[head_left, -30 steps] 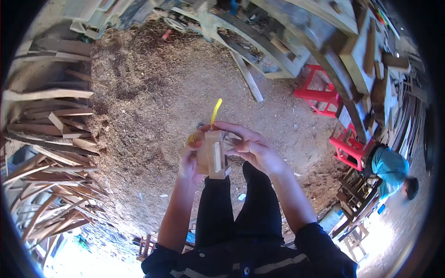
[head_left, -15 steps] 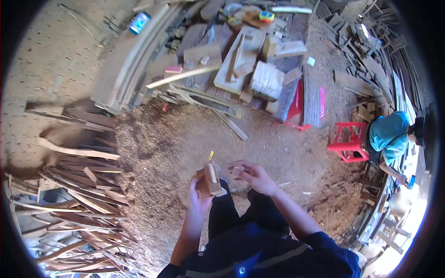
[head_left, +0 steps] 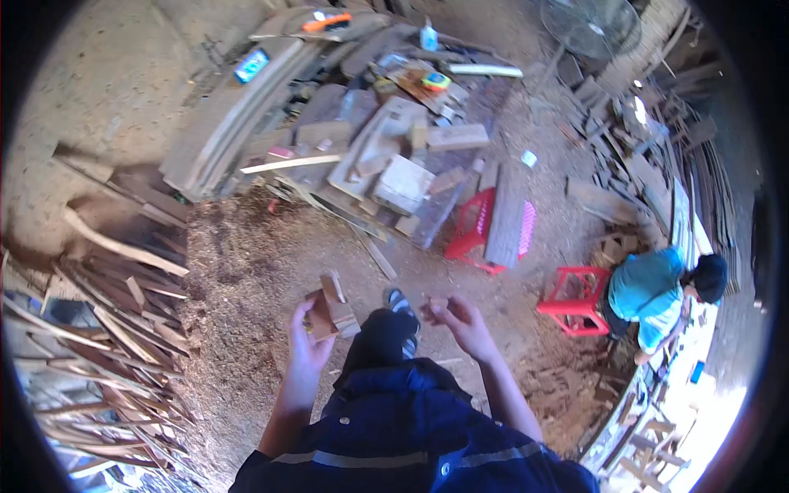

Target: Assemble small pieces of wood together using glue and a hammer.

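My left hand [head_left: 307, 341] grips a brown wooden block assembly [head_left: 329, 312]. It looks like a few blocks put together, with a short piece sticking up at the top. My right hand [head_left: 464, 327] is held apart from it, to the right, its fingers curled in a pinch. Something small and pale seems to sit at those fingertips, too blurred to name. Between my hands, lower down, a sandalled foot [head_left: 399, 302] is stretched forward over the dusty ground.
Ahead stands a low work surface loaded with boards and a white-topped block [head_left: 403, 184]. Beside it is a red plastic stool [head_left: 472, 227] with a plank [head_left: 509, 218] across it. Curved wood offcuts [head_left: 123, 246] pile up at left. A person [head_left: 649, 287] sits near another red stool [head_left: 573, 301].
My body has turned and stepped, so the work surface and seated person shift in view. My hands have moved farther apart. The left still carries the wooden block assembly; a yellow strip above it no longer shows.
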Available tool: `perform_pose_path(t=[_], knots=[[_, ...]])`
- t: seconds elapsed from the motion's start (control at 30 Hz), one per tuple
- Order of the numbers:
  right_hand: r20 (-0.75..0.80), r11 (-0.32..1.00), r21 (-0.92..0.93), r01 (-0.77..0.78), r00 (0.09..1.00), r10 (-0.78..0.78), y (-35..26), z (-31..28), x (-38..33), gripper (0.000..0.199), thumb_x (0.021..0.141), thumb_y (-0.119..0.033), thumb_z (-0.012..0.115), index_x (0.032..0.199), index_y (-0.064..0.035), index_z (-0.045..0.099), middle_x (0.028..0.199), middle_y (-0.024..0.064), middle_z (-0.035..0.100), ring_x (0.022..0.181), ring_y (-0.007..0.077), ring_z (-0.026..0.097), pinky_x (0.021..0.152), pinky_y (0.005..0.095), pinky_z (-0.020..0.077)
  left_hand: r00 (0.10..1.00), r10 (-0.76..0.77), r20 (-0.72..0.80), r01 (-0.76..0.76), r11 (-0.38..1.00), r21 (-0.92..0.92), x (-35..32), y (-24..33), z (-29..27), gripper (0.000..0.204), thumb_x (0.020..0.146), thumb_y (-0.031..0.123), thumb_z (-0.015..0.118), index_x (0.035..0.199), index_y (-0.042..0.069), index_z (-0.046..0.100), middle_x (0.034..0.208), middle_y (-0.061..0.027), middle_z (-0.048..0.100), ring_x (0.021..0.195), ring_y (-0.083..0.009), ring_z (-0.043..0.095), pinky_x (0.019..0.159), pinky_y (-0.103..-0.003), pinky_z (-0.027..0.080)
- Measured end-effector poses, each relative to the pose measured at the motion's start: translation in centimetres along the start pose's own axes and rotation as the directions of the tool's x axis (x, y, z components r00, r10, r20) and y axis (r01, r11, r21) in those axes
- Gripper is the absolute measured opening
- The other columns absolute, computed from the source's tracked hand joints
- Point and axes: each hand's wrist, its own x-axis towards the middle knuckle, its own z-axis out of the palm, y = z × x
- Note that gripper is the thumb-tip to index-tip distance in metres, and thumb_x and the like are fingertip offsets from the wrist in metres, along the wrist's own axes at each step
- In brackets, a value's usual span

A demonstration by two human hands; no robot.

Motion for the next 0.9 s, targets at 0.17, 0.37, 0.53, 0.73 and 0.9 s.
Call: perform_pose_path(t=[0.17,0.37,0.53,0.73,0.9], knots=[[0.003,0.99,-0.138,0.024,1.0,-0.024,-1.4,-4.0,4.3,0.032,0.11,-0.028,0.058,0.124,0.0004,0.064,0.108,0.0063,0.07,0.1,0.0126,0.065,0.088,0.0288,0.0521,1.0,-0.019,0.024,0.019,1.0,-0.006,4.4,-0.6,2.1,0.042,0.097,0.026,0.065,0.134,0.007,0.059,0.13,-0.008,0.064,0.122,-0.0243,0.063,0.106,-0.045,0.051],[-0.042,0.954,-0.287,-0.085,0.996,0.076,-3.7,-9.0,8.0,0.032,0.11,-0.027,0.057,0.123,0.0006,0.069,0.114,0.0047,0.071,0.104,0.0139,0.065,0.094,0.0313,0.0509,0.982,0.143,-0.123,-0.141,0.99,0.026,9.0,-0.6,1.7,0.049,0.092,0.028,0.069,0.136,0.007,0.058,0.131,-0.0081,0.062,0.126,-0.0253,0.06,0.109,-0.045,0.048],[0.013,0.959,-0.277,-0.061,0.998,0.067,-8.9,-9.8,12.0,0.029,0.104,-0.009,0.061,0.129,0.0025,0.065,0.124,0.0081,0.068,0.113,0.0145,0.063,0.1,0.0319,0.0494,0.915,0.194,-0.353,-0.205,0.979,0.005,7.5,-0.6,5.1,0.04,0.093,0.028,0.068,0.127,0.008,0.061,0.119,-0.0066,0.067,0.111,-0.0244,0.068,0.097,-0.042,0.055],[0.141,0.948,-0.269,0.171,0.981,-0.137,-15.6,-8.8,18.5,0.036,0.097,-0.001,0.066,0.132,0.0037,0.061,0.127,0.0096,0.063,0.121,0.0196,0.062,0.109,0.0356,0.0489,0.922,0.237,-0.306,-0.293,0.945,-0.148,6.4,-2.5,4.8,0.033,0.095,0.025,0.065,0.123,0.007,0.064,0.115,-0.0072,0.071,0.108,-0.0242,0.07,0.093,-0.041,0.058],[0.54,0.693,-0.503,0.516,0.814,-0.214,-23.7,-3.3,28.9,0.042,0.093,0.004,0.071,0.134,0.0004,0.06,0.126,0.0082,0.063,0.113,0.0178,0.065,0.102,0.0355,0.0513,0.886,0.321,-0.336,-0.421,0.861,-0.286,7.0,-5.6,3.7,0.034,0.097,0.021,0.062,0.127,0.005,0.064,0.116,-0.0098,0.072,0.108,-0.0254,0.071,0.092,-0.044,0.06]])
